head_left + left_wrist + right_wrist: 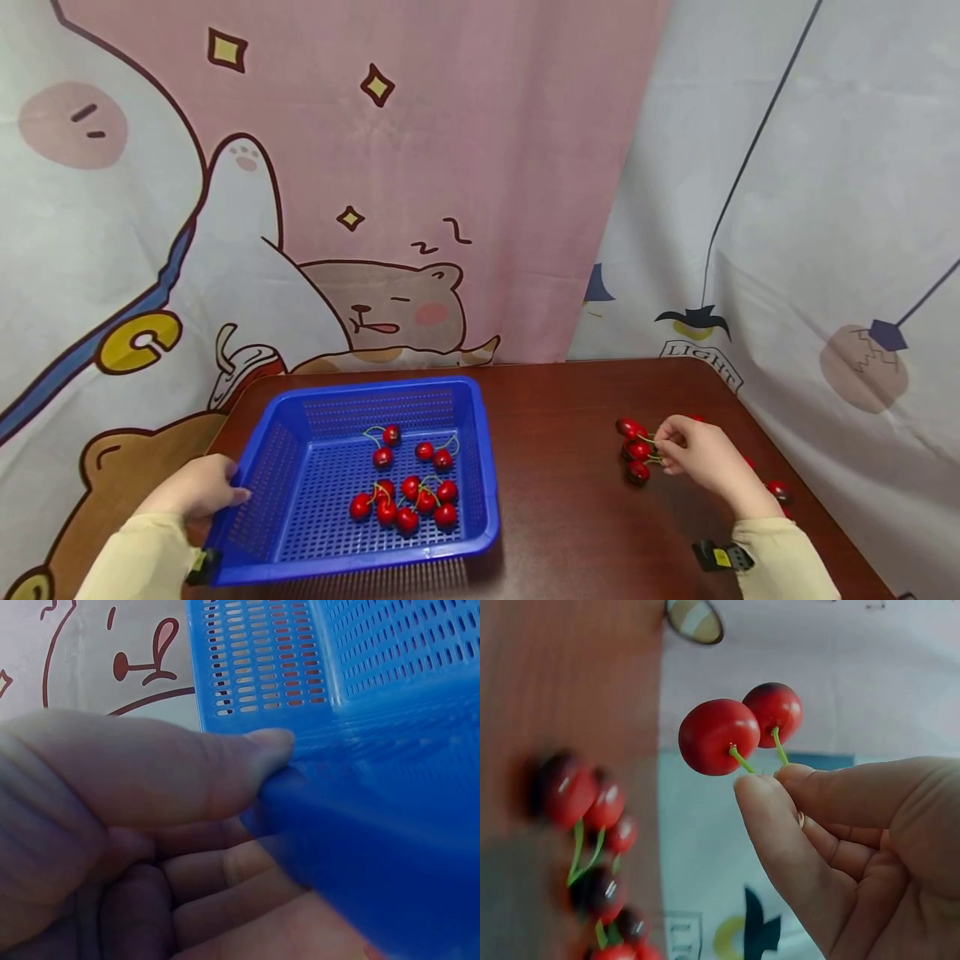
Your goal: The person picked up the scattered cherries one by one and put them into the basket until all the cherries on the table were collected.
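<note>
My left hand grips the left rim of a blue plastic basket, its thumb over the edge and fingers curled underneath. Inside the basket lie several red cherries with green stems, gathered toward its right half. Over the right part of the table, my right hand pinches the thin green stems of two cherries between thumb and forefinger. The right wrist view shows this pair hanging off the fingertips, apart from a blurred cluster of cherries on the table.
A dark reddish-brown table bears the basket and cherries. More cherries lie near its right edge, partly hidden behind my right hand and forearm. A curtain printed with cartoon animals hangs close behind the table and along its right side.
</note>
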Motion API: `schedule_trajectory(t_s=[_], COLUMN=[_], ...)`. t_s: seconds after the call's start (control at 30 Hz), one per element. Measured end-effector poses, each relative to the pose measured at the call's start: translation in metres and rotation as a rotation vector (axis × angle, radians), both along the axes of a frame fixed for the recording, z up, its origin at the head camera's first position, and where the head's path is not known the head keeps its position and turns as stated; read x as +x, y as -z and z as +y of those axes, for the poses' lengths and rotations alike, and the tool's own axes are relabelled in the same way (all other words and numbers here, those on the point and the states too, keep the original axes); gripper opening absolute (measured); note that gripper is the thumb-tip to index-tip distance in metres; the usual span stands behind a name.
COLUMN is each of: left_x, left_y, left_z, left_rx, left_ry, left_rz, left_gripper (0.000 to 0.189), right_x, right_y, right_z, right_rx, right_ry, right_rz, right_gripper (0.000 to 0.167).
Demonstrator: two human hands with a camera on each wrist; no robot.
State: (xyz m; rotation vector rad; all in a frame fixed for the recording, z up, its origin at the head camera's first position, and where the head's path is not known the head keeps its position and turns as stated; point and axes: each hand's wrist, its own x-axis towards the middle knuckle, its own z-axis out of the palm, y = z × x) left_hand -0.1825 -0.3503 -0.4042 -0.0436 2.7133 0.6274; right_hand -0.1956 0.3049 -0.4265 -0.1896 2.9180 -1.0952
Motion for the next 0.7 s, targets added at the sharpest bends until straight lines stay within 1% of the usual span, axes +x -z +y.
schedule_trajectory(t_s=[0.1, 0.2, 0.3, 0.4, 0.57, 0.7], left_x=[-0.001, -0.001, -0.001, -0.002, -0.001, -0.001], left_y=[0.001, 0.002, 0.003, 0.003, 0.003, 0.002], left_z=[-0.001, -0.001, -0.001, -0.001, 0.001, 0.001], left_rx=[-0.013, -0.028, -0.029, -0.014, 0.013, 0.017], left_ry=[0.001, 0.008, 0.008, 0.004, -0.006, -0.019], left_rz=[-0.006, -0.004, 0.007, 0.013, 0.005, -0.009], left_gripper=[0.035, 0.038, 0.038, 0.034, 0.031, 0.032], right_x=[-0.006, -0.012, -0.018, -0.024, -0.035, -0.043], right_y=[-0.008, -0.015, -0.02, -0.025, -0.031, -0.037], right_z=[-0.016, -0.031, -0.046, -0.06, -0.086, -0.11], right_rx=[-0.002, -0.028, -0.061, -0.095, -0.142, -0.149], right_ry=[-0.018, -0.036, -0.048, -0.072, -0.143, -0.197], right_rz=[0.02, 0.039, 0.061, 0.074, 0.098, 0.118], right_gripper=[0.007, 0.008, 0.008, 0.007, 0.007, 0.005])
